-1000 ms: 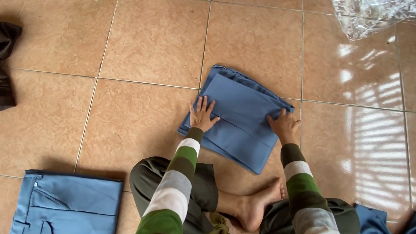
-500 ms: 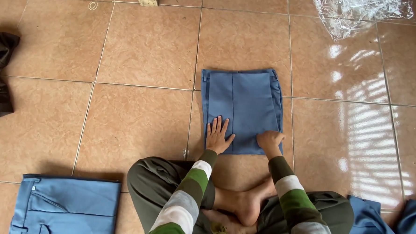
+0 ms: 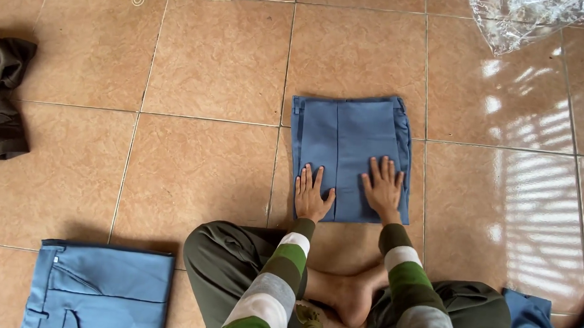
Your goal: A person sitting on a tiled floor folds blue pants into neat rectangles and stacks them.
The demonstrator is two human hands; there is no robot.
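- A second folded blue garment [image 3: 99, 287] lies on the tiled floor [image 3: 204, 68].
- Dark cloth [image 3: 3, 99] at far left.
- Clear plastic wrap [image 3: 541, 21] top right.
- Blue fabric [image 3: 547, 326] bottom right.

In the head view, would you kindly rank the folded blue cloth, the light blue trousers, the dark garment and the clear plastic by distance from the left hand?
1. Folded blue cloth, under the left hand.
2. Light blue trousers, lower left.
3. Dark garment at far left and clear plastic at top right: too close to call.

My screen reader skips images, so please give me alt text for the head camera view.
Left hand and right hand press flat on a folded blue garment on the tiled floor. Another blue garment lies lower left.
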